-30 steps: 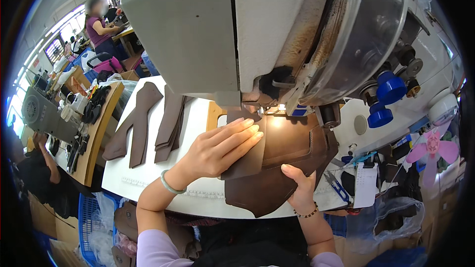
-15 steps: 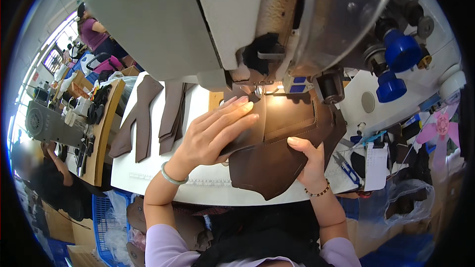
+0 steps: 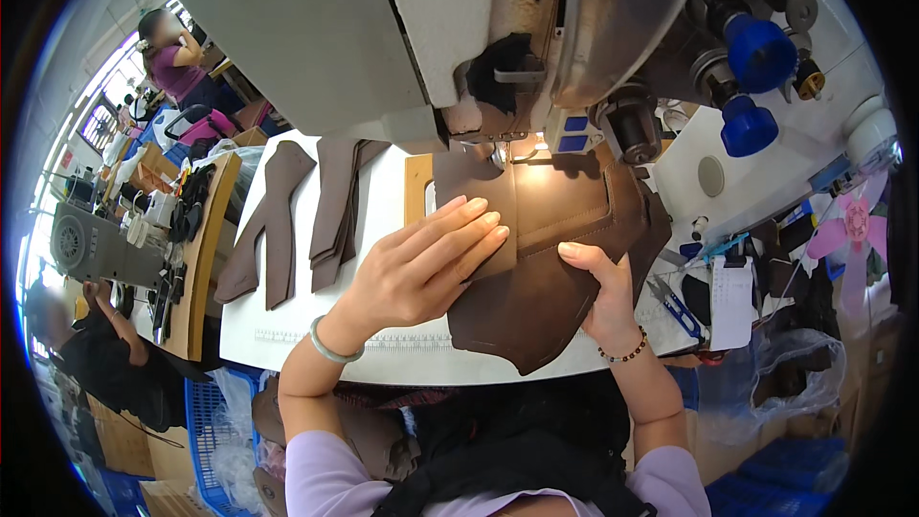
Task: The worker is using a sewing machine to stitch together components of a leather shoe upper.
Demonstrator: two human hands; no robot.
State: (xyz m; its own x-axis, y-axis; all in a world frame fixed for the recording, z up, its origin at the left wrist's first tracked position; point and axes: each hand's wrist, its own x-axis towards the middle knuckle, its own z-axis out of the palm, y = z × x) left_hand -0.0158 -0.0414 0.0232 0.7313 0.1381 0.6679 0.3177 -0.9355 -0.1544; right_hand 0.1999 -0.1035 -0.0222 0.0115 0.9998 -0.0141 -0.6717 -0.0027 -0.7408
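A brown leather piece (image 3: 526, 316) with stitched lines lies under the needle area of a sewing machine (image 3: 498, 139), lit by its lamp. On its left part rests a second flat brown panel (image 3: 466, 175) with a straight right edge. My left hand (image 3: 421, 263) lies on this panel, fingers stretched out side by side, fingertips short of the presser foot. At the near right edge, my right hand (image 3: 608, 297) grips the leather piece, thumb on top and the other fingers hidden beneath.
Several brown leather strips (image 3: 330, 215) lie on the white table (image 3: 383, 364) at left. Blue thread snips (image 3: 675, 306) and a paper pad (image 3: 731, 302) lie at right. Blue knobs (image 3: 761, 53) jut from the machine. A blue basket (image 3: 215, 440) stands below; co-workers sit and stand at left.
My left hand has slid back toward me across the panel, baring more of it near the presser foot. My right hand keeps its grip. The whole view has shifted slightly.
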